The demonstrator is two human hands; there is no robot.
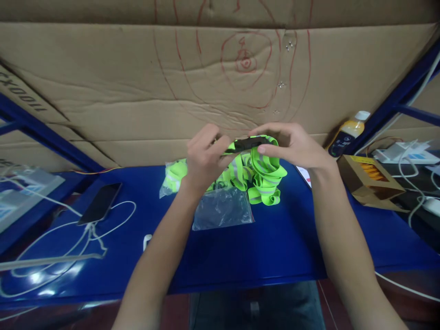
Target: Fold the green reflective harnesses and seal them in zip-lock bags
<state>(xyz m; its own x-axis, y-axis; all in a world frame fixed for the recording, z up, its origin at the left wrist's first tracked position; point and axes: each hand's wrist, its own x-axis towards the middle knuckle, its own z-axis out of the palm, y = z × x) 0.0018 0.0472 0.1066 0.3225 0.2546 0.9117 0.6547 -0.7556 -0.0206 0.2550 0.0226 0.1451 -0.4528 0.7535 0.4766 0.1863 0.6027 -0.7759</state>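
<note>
Both hands hold a neon-green reflective strap (264,162) up over the blue table, with a black buckle (248,144) stretched between them. My left hand (208,153) is closed round the strap by the buckle's left end. On the other side, my right hand (292,144) pinches the strap near the buckle's right end, thumb below and fingers above. Loose coils of the strap hang beneath and touch the table. Behind my left hand lies more neon-green webbing in a clear plastic bag (165,188). Another clear plastic bag (223,211) lies flat in front of the pile.
A cardboard panel with red rings (113,68) stands behind the blue table (261,252). A phone (99,204) with white cables lies left. On the right are a juice bottle (349,133), an open cardboard box (369,181) and a power strip (405,153).
</note>
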